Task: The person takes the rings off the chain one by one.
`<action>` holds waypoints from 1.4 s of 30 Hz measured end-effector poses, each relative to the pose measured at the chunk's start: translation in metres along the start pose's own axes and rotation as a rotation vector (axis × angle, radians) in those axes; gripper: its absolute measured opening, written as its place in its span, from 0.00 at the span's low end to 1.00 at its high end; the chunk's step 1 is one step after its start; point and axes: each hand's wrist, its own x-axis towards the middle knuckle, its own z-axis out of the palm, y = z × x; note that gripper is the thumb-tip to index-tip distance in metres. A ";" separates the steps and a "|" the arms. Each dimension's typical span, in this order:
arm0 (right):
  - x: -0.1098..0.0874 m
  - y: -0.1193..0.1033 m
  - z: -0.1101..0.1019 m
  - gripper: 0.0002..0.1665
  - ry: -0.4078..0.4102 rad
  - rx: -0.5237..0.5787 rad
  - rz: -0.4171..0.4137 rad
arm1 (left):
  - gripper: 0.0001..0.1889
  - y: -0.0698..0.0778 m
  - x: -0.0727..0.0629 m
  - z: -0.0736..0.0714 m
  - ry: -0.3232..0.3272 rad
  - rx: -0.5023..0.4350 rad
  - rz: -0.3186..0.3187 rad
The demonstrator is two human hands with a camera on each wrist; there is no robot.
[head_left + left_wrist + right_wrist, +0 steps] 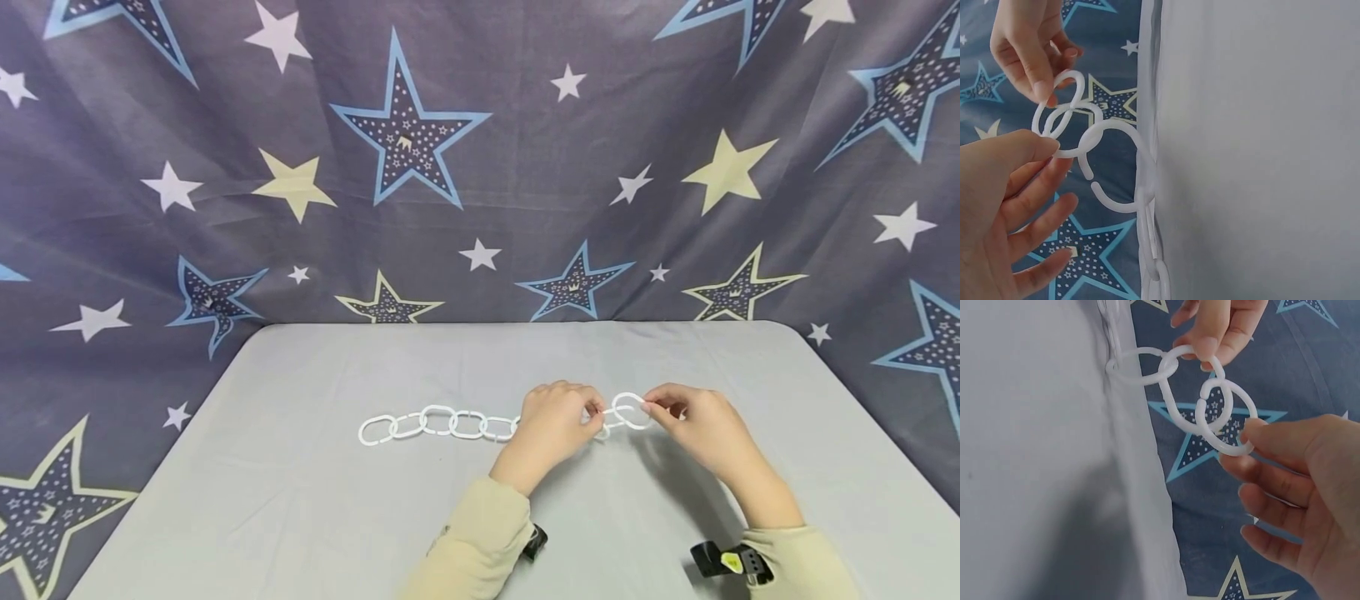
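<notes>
A chain of several white oval plastic links [437, 420] stretches across the table toward the right. With thumb and forefinger my left hand [551, 421] pinches a link near the chain's right end. My right hand [699, 423] pinches the end link [632, 411], which loops through the link in the left hand. In the right wrist view that end link [1249, 403] shows a small gap in its side. Another link [1124, 125] with a gap hangs beside the left fingers in the left wrist view. The left hand hides part of the chain in the head view.
A pale grey cloth covers the table [300, 508]. Behind it hangs a dark curtain [517, 167] printed with stars. A black wrist strap [731, 561] sits at the right sleeve, and another black device [535, 542] is at the left sleeve.
</notes>
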 end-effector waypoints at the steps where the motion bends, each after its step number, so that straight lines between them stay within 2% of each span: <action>1: 0.000 -0.002 0.000 0.05 0.006 -0.004 0.001 | 0.05 0.000 -0.001 0.000 0.011 0.002 -0.007; 9: 0.000 -0.013 0.002 0.07 0.059 -0.022 0.025 | 0.04 0.004 -0.005 -0.003 0.054 -0.006 -0.047; 16: 0.001 -0.019 0.006 0.06 0.176 -0.043 -0.025 | 0.04 0.005 -0.006 -0.005 0.076 0.002 -0.064; 23: 0.001 -0.024 0.009 0.06 0.255 -0.046 -0.067 | 0.04 0.004 -0.008 -0.004 0.082 -0.002 -0.073; 30: 0.001 -0.028 0.012 0.05 0.274 -0.042 -0.092 | 0.03 0.003 -0.009 -0.005 0.113 0.012 -0.061; 37: 0.000 -0.030 0.013 0.04 0.291 -0.041 -0.095 | 0.04 0.003 -0.008 -0.005 0.096 0.000 -0.066; 42: 0.000 -0.031 0.012 0.04 0.302 -0.041 -0.078 | 0.03 0.002 -0.008 -0.002 0.105 0.015 -0.060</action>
